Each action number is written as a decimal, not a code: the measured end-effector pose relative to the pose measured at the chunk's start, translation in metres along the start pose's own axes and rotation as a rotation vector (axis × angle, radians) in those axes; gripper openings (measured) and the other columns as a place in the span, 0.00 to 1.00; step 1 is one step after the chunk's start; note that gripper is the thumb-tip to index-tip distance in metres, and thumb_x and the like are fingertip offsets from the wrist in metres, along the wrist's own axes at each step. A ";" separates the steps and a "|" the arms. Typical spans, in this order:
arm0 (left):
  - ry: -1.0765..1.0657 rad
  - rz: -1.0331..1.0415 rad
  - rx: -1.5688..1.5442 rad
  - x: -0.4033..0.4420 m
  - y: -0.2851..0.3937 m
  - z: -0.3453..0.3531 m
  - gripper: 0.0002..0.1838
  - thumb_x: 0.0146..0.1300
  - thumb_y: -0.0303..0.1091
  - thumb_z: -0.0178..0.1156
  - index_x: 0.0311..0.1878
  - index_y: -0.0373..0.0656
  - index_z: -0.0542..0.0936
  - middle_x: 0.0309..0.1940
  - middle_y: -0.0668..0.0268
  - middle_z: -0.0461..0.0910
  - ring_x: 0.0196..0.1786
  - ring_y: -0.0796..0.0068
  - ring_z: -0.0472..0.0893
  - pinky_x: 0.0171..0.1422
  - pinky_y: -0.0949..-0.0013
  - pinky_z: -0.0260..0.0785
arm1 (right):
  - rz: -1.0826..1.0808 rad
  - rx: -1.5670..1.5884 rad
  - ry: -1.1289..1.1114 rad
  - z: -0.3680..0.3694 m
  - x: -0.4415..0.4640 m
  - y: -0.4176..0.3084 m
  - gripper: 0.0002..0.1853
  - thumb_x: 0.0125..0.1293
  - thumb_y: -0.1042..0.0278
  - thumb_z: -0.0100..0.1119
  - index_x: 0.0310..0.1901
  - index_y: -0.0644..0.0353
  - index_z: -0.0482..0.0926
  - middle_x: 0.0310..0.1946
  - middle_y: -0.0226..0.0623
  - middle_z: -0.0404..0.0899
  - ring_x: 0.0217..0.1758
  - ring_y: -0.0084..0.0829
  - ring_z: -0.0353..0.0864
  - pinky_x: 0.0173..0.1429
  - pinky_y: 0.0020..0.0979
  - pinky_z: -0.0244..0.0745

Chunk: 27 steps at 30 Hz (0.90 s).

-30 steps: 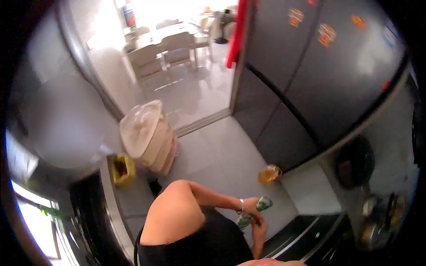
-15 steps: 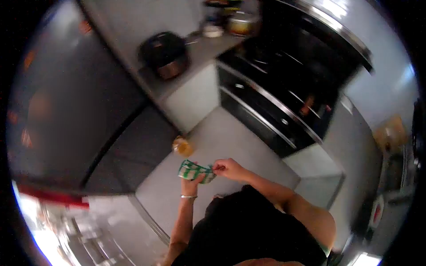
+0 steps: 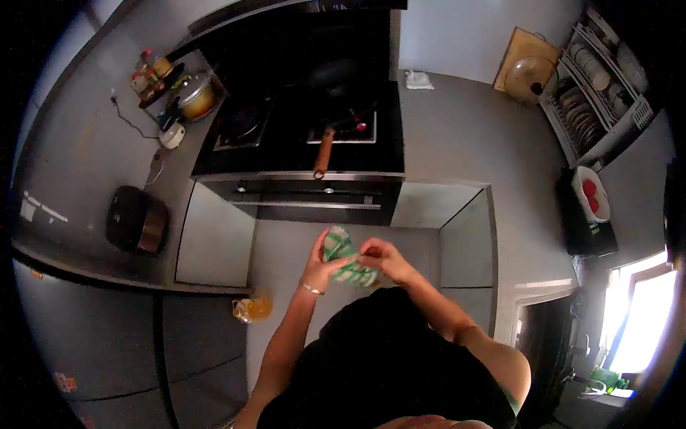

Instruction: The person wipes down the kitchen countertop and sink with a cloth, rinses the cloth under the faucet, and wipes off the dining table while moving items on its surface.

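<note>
A green and white checked packet or cloth is between my two hands, in front of my body. My left hand, with a bracelet at the wrist, grips its left side, the thumb lying across it. My right hand pinches its right edge with bent fingers. The floor shows beneath the hands, and the stove front stands beyond them.
A pan with a wooden handle sits on the stove, its handle over the front edge. A pot and a rice cooker stand left. Yellow bottles are on the floor. At right are a dish rack and a window.
The view has swung from the doorway and fridge round to the stove and right counter. Both hands still hold the green checked item.
</note>
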<state>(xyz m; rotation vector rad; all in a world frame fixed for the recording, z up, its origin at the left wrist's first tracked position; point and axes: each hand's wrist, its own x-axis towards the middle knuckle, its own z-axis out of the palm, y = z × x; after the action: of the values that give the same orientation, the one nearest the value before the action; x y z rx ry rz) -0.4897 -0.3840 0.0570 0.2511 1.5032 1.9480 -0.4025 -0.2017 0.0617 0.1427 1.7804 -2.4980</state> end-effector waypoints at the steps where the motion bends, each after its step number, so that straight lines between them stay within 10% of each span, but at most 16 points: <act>1: -0.006 -0.013 0.042 0.014 0.001 0.007 0.41 0.48 0.19 0.64 0.66 0.44 0.58 0.51 0.60 0.69 0.52 0.67 0.73 0.55 0.66 0.70 | -0.020 0.025 0.098 -0.018 -0.003 -0.003 0.05 0.60 0.75 0.57 0.36 0.58 0.72 0.33 0.27 0.72 0.38 0.20 0.71 0.44 0.25 0.68; 8: 0.063 -0.181 -0.269 0.103 -0.018 0.032 0.35 0.50 0.19 0.62 0.62 0.42 0.62 0.46 0.58 0.72 0.48 0.67 0.75 0.52 0.64 0.72 | -0.056 0.234 0.434 -0.119 0.016 -0.051 0.04 0.61 0.73 0.54 0.35 0.53 0.70 0.31 0.26 0.71 0.37 0.22 0.70 0.43 0.25 0.64; 18: 0.071 -0.017 0.196 0.089 -0.100 -0.060 0.09 0.50 0.32 0.60 0.36 0.42 0.77 0.29 0.64 0.76 0.34 0.72 0.77 0.37 0.67 0.70 | -0.867 -0.494 1.019 -0.258 0.139 -0.153 0.11 0.64 0.67 0.55 0.41 0.67 0.71 0.41 0.36 0.73 0.44 0.27 0.71 0.52 0.29 0.68; 21: 0.436 -0.455 0.192 0.008 -0.070 -0.068 0.06 0.47 0.34 0.60 0.24 0.42 0.77 0.22 0.66 0.75 0.30 0.71 0.75 0.33 0.63 0.67 | -0.398 -1.062 1.177 -0.276 0.165 -0.119 0.17 0.59 0.67 0.58 0.48 0.68 0.74 0.44 0.49 0.77 0.45 0.44 0.77 0.51 0.38 0.72; 24: 0.663 -0.521 0.105 -0.051 -0.163 -0.114 0.08 0.46 0.35 0.61 0.25 0.41 0.78 0.23 0.63 0.77 0.30 0.66 0.77 0.34 0.62 0.68 | -0.400 -1.115 0.821 -0.275 0.187 0.006 0.15 0.59 0.68 0.57 0.45 0.68 0.77 0.42 0.47 0.79 0.43 0.39 0.78 0.49 0.34 0.73; 27: 0.864 -0.518 -0.063 -0.130 -0.184 -0.126 0.08 0.47 0.34 0.61 0.27 0.40 0.78 0.25 0.63 0.78 0.31 0.67 0.77 0.34 0.62 0.69 | -0.013 -1.048 -0.069 -0.146 0.198 0.133 0.14 0.59 0.68 0.56 0.45 0.66 0.77 0.41 0.46 0.79 0.42 0.38 0.79 0.47 0.33 0.73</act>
<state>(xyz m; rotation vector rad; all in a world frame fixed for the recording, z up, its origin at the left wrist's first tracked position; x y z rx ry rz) -0.3862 -0.5380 -0.1216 -1.0315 1.7533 1.7181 -0.5794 -0.1080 -0.1332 -0.0237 2.7331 -1.2519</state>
